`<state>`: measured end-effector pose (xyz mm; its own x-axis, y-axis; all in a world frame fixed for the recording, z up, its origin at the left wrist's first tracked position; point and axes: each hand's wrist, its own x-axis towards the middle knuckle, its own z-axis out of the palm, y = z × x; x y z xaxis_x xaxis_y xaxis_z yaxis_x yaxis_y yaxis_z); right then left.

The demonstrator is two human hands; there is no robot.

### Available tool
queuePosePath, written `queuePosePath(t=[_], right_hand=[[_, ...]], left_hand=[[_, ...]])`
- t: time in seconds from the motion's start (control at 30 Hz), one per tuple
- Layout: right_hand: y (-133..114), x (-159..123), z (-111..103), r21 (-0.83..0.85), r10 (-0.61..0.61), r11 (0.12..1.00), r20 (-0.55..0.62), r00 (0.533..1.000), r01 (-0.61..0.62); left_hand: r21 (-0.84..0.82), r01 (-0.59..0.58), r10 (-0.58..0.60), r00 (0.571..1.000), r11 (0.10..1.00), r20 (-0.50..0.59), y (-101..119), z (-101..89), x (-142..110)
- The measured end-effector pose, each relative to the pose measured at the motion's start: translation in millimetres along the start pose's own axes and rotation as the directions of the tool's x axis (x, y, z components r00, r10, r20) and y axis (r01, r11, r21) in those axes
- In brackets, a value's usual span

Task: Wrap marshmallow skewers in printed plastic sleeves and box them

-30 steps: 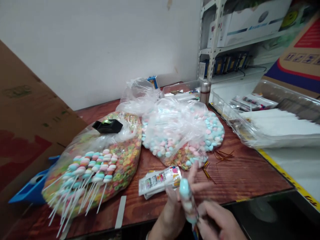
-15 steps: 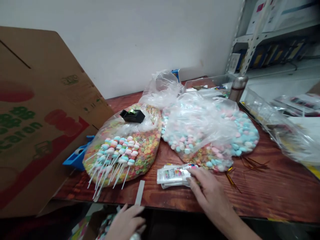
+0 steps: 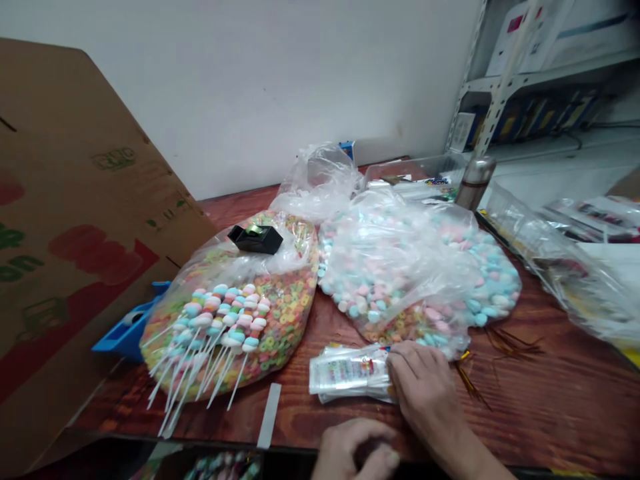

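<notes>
Right hand laid on the clear wrappers on the table, grip hidden; left hand half-curled, seemingly empty. One's apparently being picked out; clean separation is needed.

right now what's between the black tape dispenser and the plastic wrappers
In the head view, the bag of coloured rings, then a strip of wooden table, lie between the tape dispenser and the plastic wrappers.

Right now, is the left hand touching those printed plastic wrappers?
Apart. The head view shows a strip of reddish-brown tabletop between the left hand and the lower edge of the printed plastic wrappers.
</notes>
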<state>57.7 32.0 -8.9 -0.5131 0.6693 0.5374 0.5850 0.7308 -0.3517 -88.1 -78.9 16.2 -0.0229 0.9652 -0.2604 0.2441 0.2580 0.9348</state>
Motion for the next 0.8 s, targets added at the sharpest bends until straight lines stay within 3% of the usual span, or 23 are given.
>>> queuePosePath(t=[0.03,0.07,0.1,0.13,0.17,0.23,0.33,0.37,0.43,0.5,0.53,0.57,0.63,0.73,0.8], right_hand=[[2,0,-9,-0.037,-0.051,0.998,-0.026,0.998,0.050],[4,-1,-19,-0.074,-0.121,0.990,-0.048,0.991,0.117],[7,-2,-29,-0.103,-0.187,0.978,-0.063,0.980,0.180],[10,-4,-39,-0.117,-0.231,0.968,-0.076,0.970,0.221],[13,-7,-49,-0.114,-0.241,0.966,-0.094,0.966,0.230],[19,-13,-62,-0.073,-0.162,0.986,-0.155,0.974,0.153],[28,-22,-68,0.165,0.173,0.976,-0.198,0.965,-0.141],[29,-23,-66,0.322,0.309,0.913,-0.150,0.939,-0.249],[28,-24,-59,0.647,0.540,0.621,0.056,0.840,-0.442],[22,-23,-51,0.805,0.635,0.265,0.268,0.725,-0.530],[19,-21,-49,0.822,0.650,0.155,0.332,0.684,-0.547],[15,-20,-47,0.821,0.657,0.105,0.366,0.659,-0.561],[9,-18,-47,0.799,0.646,0.141,0.373,0.666,-0.584],[3,-16,-48,0.746,0.595,0.286,0.353,0.722,-0.601],[2,-17,-47,0.696,0.553,0.412,0.323,0.768,-0.589]], left_hand=[[-0.249,0.103,-0.089,0.994,0.963,0.067,6,16.3,13],[-0.489,0.161,-0.126,0.987,0.857,0.104,12,31.0,25],[-0.695,0.177,-0.147,0.984,0.697,0.103,17,43.5,36],[-0.821,0.156,-0.158,0.984,0.549,0.081,23,53.2,46],[-0.880,0.124,-0.154,0.986,0.459,0.058,28,60.1,54],[-0.927,0.058,-0.138,0.990,0.371,0.007,39,65.9,69],[-0.957,-0.008,-0.134,0.990,0.291,-0.049,50,64.3,82],[-0.961,-0.020,-0.146,0.987,0.276,-0.063,51,63.6,84],[-0.956,-0.028,-0.171,0.982,0.291,-0.081,50,63.8,83],[-0.937,-0.023,-0.192,0.977,0.348,-0.095,48,65.6,81],[-0.926,-0.030,-0.198,0.974,0.376,-0.112,46,66.3,79],[-0.915,-0.046,-0.204,0.969,0.401,-0.139,46,66.6,77],[-0.885,-0.103,-0.230,0.946,0.455,-0.228,46,65.1,73],[-0.836,-0.160,-0.264,0.903,0.524,-0.338,47,59.8,70],[-0.830,-0.154,-0.279,0.895,0.535,-0.347,44,56.8,70]])
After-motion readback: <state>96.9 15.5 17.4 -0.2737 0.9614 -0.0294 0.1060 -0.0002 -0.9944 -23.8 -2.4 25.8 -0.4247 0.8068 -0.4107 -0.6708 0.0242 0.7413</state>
